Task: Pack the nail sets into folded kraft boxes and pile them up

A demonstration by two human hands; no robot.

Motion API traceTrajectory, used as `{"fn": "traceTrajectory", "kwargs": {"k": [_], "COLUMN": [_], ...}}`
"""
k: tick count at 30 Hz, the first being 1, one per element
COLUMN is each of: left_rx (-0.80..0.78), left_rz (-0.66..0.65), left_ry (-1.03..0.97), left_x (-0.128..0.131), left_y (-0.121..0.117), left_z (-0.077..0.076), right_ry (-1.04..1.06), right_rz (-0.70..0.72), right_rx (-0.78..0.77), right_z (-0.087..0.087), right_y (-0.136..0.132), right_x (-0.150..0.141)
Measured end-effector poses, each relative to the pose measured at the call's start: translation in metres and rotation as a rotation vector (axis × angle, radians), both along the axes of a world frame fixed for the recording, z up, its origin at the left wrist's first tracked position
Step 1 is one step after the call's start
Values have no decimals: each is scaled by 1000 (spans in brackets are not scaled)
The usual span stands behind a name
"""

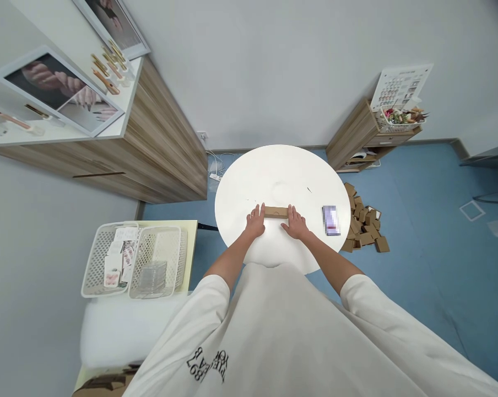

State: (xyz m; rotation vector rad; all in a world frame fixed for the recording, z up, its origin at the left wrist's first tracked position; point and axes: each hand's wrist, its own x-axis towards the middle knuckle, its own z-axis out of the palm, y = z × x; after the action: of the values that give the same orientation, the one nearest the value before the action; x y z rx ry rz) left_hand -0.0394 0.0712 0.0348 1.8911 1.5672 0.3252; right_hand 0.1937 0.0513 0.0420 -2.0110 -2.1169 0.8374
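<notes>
A small, flat brown cardboard box (pixel 276 212) rests on the white round table (pixel 280 176), closed as far as I can see. At its left end is my left hand (pixel 255 222), fingers pointing forward along the side. My right hand (pixel 296 224) grips the opposite end, its thumb lower at the near edge. Between them the two hands hold the box at both ends. To the right of my right hand lies a purple packet (pixel 331 220), its print blurred out.
Several brown cardboard boxes (pixel 364 223) lie heaped on the floor right of the table. White baskets (pixel 156 234) with cards and clear plastic cases stand at left. A wooden cabinet (pixel 166 132) and a small shelf unit (pixel 352 135) flank the table's far side.
</notes>
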Motion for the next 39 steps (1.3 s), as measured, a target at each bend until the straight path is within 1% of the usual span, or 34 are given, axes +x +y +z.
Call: {"fn": "traceTrajectory", "kwargs": {"k": [2,5,9,11,13,16,19,22,26,31,34,37,39], "left_rx": [0,-26,-124,-141,-145,-166,-230,-300,-324,-331,-345,-325,-301], "left_rz": [46,155,194,230,261,292,328,358,352,326,291,253,252], "left_ry": [-20,-98,-259,-350,-420,-465,-449,-409,-393,-426,-472,-491,-498], "left_x": [-2,-5,-6,-5,-5,-6,-11,-17,-21,-18,-14,-13,-14], "left_y": [3,4,-1,-8,-19,-41,-61,-73,-75,-71,-71,-74,-76], "left_z": [5,10,9,7,5,0,-8,-14,-15,-12,-12,-11,-8], "right_ry": [45,127,237,280,305,329,389,405,378,407,420,410,408], "right_rz": [-50,-164,-260,-304,-339,-361,-382,-426,-460,-467,-462,-466,-465], "right_rx": [3,-11,-66,-68,-65,-75,-130,-193,-188,-144,-163,-177,-150], "right_z": [6,15,23,25,24,18,8,0,-4,0,0,1,4], "right_y": [2,3,-2,-8,-19,-40,-61,-73,-78,-78,-79,-82,-84], "right_x": [0,-2,-6,-7,-9,-10,-9,-9,-9,-19,-25,-30,-32]}}
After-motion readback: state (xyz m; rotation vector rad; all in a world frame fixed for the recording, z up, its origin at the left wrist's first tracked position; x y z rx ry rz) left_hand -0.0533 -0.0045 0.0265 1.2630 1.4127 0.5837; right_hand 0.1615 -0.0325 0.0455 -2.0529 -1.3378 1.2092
